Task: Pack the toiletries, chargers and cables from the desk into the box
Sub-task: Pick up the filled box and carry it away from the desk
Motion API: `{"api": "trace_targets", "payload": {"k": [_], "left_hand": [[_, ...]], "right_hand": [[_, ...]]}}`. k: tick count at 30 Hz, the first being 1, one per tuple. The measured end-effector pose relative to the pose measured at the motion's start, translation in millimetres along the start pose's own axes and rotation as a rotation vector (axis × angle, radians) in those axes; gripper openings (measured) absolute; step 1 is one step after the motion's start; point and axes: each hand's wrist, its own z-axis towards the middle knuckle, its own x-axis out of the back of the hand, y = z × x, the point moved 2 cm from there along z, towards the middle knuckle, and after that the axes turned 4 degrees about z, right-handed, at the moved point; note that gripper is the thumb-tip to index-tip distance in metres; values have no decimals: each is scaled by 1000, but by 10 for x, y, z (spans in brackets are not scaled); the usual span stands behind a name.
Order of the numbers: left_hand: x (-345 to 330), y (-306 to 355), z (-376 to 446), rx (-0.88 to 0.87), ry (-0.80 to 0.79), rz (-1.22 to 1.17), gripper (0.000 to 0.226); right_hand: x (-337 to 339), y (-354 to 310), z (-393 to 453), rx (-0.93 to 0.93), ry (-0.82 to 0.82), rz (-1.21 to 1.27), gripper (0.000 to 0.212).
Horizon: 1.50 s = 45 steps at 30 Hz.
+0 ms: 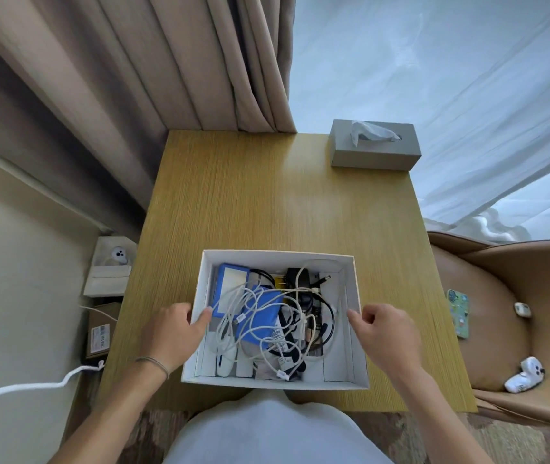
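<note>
A: What lies nearest?

B: A white cardboard box (355,296), rectangular and open-topped, sits on the near part of the wooden surface (266,202), its long axis running left to right. The left hand (173,333) is at its left wall, thumb hooked over the rim and inside, fingers (179,311) curled against the outside, so it grips that wall. A thin band circles that wrist.

A: And the other side?

B: The right hand (387,333) is at the right wall, fingers loosely curled just over the rim; I cannot tell if it actually grips the card.

A: What is in the box?

B: A tangle of white cables (250,316) looped over a blue flat pack (263,316), with black cables (328,321) and a black charger (300,276) toward the far right. A white tube-like item (225,363) lies in the near left corner, pointing away.

A: Farther off?

B: The surface is grained, yellowish wood with a soft sheen. At its far right corner stands a grey tissue box (375,150), a white tissue sticking up. Beyond hang beige pleated curtains (173,61) and a sheer white one.

A: To the right?

B: A tan leather chair (501,296) holding a phone (458,313) in a patterned case.
</note>
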Motion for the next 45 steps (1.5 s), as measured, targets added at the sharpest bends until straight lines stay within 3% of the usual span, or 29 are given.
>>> {"api": "trace_targets", "payload": {"k": [5, 11, 19, 33, 45], "left_hand": [[38, 75, 31, 2, -23, 100, 51], [78, 148, -50, 56, -29, 104, 51], [211, 162, -12, -55, -12, 49, 50], [604, 314, 162, -531, -34, 111, 54], [367, 778, -547, -907, -178, 193, 52]], "right_hand": [[-96, 49, 19, -51, -121, -48, 48], [-10, 11, 60, -56, -71, 73, 48], [39, -10, -154, -136, 38, 85, 47], [-122, -256, -1376, -445, 372, 116, 54], [-265, -30, -3045, -818, 598, 211, 47]]}}
